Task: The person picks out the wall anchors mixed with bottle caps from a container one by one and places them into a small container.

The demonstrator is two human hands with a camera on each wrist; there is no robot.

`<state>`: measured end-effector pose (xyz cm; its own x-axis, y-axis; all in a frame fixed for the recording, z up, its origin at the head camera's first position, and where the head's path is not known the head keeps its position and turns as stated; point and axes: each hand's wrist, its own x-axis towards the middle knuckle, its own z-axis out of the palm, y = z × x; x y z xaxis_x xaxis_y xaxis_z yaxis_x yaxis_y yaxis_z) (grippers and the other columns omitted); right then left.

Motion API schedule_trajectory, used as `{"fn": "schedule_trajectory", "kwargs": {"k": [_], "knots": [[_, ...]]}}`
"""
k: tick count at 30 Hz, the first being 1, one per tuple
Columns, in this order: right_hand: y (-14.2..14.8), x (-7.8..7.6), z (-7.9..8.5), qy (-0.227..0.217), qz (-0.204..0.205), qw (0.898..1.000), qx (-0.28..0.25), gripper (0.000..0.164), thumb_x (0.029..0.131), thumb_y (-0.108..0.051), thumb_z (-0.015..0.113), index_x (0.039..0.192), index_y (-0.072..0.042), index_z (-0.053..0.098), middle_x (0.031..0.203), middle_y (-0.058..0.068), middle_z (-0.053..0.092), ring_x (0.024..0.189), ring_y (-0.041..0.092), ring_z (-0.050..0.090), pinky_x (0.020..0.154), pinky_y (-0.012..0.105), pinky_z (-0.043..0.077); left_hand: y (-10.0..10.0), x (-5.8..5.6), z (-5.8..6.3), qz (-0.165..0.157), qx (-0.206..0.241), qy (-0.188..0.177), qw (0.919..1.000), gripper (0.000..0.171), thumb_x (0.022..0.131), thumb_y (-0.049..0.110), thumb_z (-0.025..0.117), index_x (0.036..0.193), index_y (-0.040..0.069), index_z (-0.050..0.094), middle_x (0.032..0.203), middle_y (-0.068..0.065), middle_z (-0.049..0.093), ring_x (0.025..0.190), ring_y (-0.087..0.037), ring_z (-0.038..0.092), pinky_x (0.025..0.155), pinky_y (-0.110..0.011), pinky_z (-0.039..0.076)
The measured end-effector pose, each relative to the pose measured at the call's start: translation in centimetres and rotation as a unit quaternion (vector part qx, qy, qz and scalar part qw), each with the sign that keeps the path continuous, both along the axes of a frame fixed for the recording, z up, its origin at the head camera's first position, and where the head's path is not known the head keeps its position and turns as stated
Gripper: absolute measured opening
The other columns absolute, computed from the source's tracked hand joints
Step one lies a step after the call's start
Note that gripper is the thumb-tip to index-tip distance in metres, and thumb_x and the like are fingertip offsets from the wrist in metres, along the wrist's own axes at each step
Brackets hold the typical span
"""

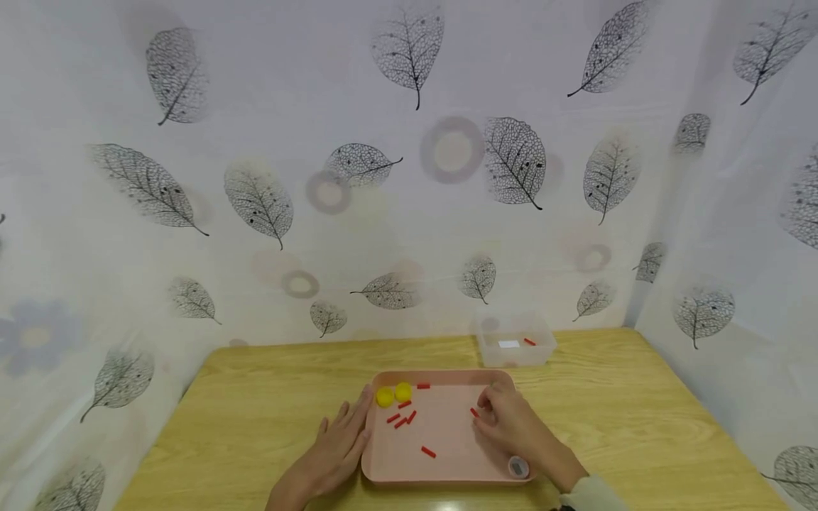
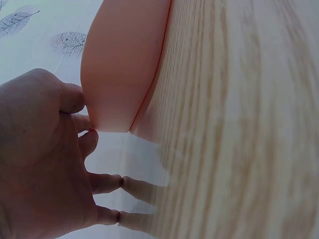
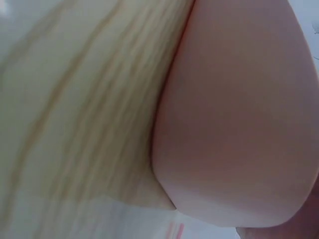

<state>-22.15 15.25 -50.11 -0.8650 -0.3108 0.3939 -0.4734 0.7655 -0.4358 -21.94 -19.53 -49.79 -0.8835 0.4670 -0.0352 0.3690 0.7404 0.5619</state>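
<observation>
A pink tray [image 1: 447, 474] lies on the wooden table, its outer wall [image 2: 124, 64] close up in the left wrist view. My left hand [image 1: 332, 451] rests along the tray's left side, fingers extended and touching its rim. Over the tray's right part, my right hand [image 1: 511, 422] pinches a short red stick [image 1: 474, 411] between thumb and curled fingers. Several more red sticks [image 1: 428, 452] lie scattered in the tray, mostly towards its left. Two yellow round pieces [image 1: 385, 397] sit side by side in the far left corner. The right wrist view shows mainly the tray's side [image 3: 234, 109].
Behind the tray, at the table's far edge, stands a clear plastic box [image 1: 516, 355] with a red stick and a white label visible. A small round grey-centred piece [image 1: 518, 466] sits at the tray's near right corner. Leaf-printed curtains [image 1: 409, 213] surround the table [image 1: 255, 397].
</observation>
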Motion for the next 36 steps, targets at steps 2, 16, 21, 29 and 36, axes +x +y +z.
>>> {"fn": "schedule_trajectory", "kwargs": {"k": [2, 16, 21, 29, 36], "knots": [[0.0, 0.0, -0.1, -0.013, 0.001, 1.0, 0.014, 0.019, 0.082, -0.01, 0.083, 0.088, -0.01, 0.065, 0.084, -0.005, 0.056, 0.076, 0.006, 0.05, 0.066, 0.027, 0.05, 0.1, 0.1, 0.0, 0.0, 0.001, 0.0, 1.0, 0.06, 0.113, 0.037, 0.032, 0.167, 0.02, 0.011, 0.171, -0.004, 0.016, 0.151, -0.051, 0.019, 0.109, -0.082, 0.006], [-0.5, 0.3, -0.4, -0.049, -0.004, 0.996, 0.068, 0.017, 0.086, -0.01, 0.077, 0.08, -0.015, 0.062, 0.077, -0.01, 0.049, 0.069, 0.002, 0.045, 0.06, 0.023, 0.046, 0.4, 0.6, -0.3, -0.001, -0.001, 0.004, 1.0, 0.061, 0.113, 0.038, 0.032, 0.167, 0.02, 0.012, 0.171, -0.003, 0.017, 0.15, -0.051, 0.02, 0.107, -0.083, 0.007], [0.1, 0.4, 0.0, -0.016, 0.009, 0.999, 0.038, 0.019, 0.084, -0.008, 0.078, 0.079, -0.016, 0.061, 0.076, -0.011, 0.051, 0.069, 0.001, 0.046, 0.061, 0.022, 0.046, 0.6, 0.7, -0.2, -0.003, -0.002, 0.007, 1.0, 0.06, 0.113, 0.037, 0.032, 0.167, 0.019, 0.012, 0.171, -0.005, 0.017, 0.15, -0.052, 0.02, 0.107, -0.083, 0.008], [1.1, 0.5, 1.0, 0.003, 0.039, 0.999, -0.021, 0.02, 0.085, -0.004, 0.078, 0.085, -0.015, 0.061, 0.082, -0.008, 0.055, 0.069, 0.01, 0.053, 0.061, 0.023, 0.047, 0.6, 0.8, 0.0, 0.0, -0.002, 0.004, 1.0, 0.06, 0.113, 0.037, 0.032, 0.167, 0.02, 0.011, 0.171, -0.004, 0.016, 0.15, -0.051, 0.02, 0.108, -0.083, 0.008], [1.8, 0.3, 1.7, 0.074, 0.074, 0.993, -0.047, 0.023, 0.082, 0.001, 0.078, 0.089, -0.014, 0.061, 0.088, -0.005, 0.06, 0.074, 0.012, 0.061, 0.065, 0.024, 0.053, 0.5, 0.9, 0.1, 0.004, 0.005, 0.006, 1.0, 0.06, 0.113, 0.036, 0.032, 0.167, 0.019, 0.011, 0.171, -0.004, 0.016, 0.151, -0.051, 0.018, 0.108, -0.083, 0.007]]}}
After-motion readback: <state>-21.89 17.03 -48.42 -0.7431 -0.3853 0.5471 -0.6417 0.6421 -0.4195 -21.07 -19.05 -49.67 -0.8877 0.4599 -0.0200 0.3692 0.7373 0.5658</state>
